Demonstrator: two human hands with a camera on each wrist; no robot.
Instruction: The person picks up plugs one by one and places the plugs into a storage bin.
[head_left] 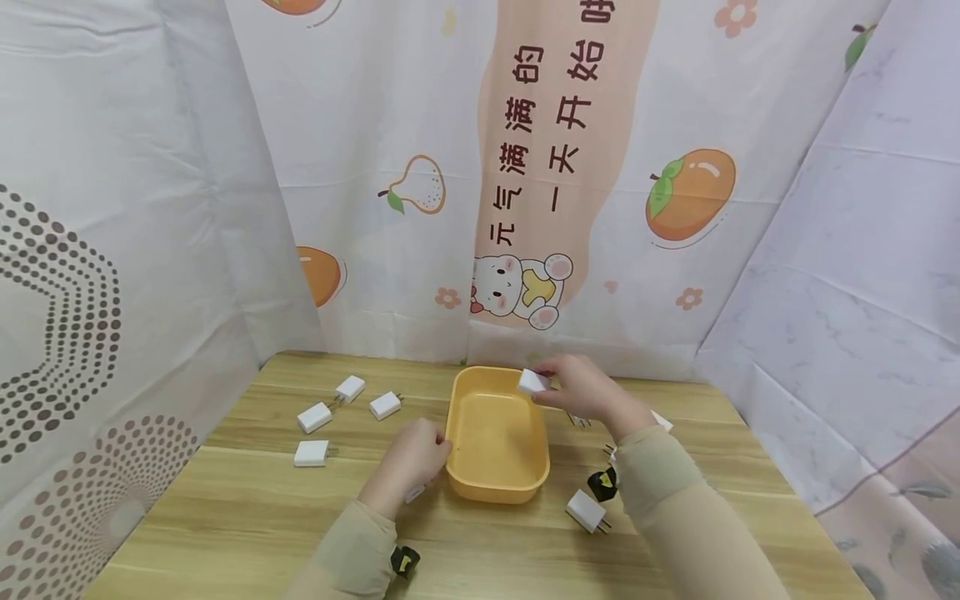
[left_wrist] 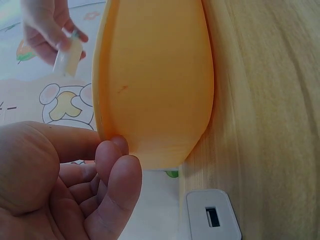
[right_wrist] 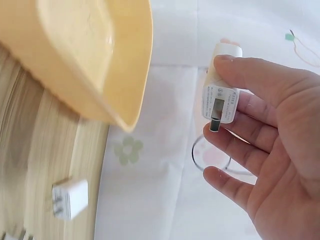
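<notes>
A yellow-orange plastic basin [head_left: 491, 429] stands on the wooden table, with nothing lying inside it. My left hand [head_left: 415, 457] pinches its left rim between thumb and fingers, as the left wrist view shows up close. Above the basin's far right corner, my right hand [head_left: 581, 387] holds a white USB charger plug [head_left: 530, 382]. In the right wrist view, thumb and fingers grip this charger plug [right_wrist: 223, 82], its printed end and metal prongs exposed. Another white charger plug [left_wrist: 212, 215] lies by the left hand, its USB port facing the left wrist camera.
Several white charger plugs lie left of the basin, among them one charger [head_left: 311, 453] nearest the left edge. More lie to the right, including one charger [head_left: 587, 511] near the right forearm, which partly hides others. A printed curtain [head_left: 375, 275] hangs behind the table.
</notes>
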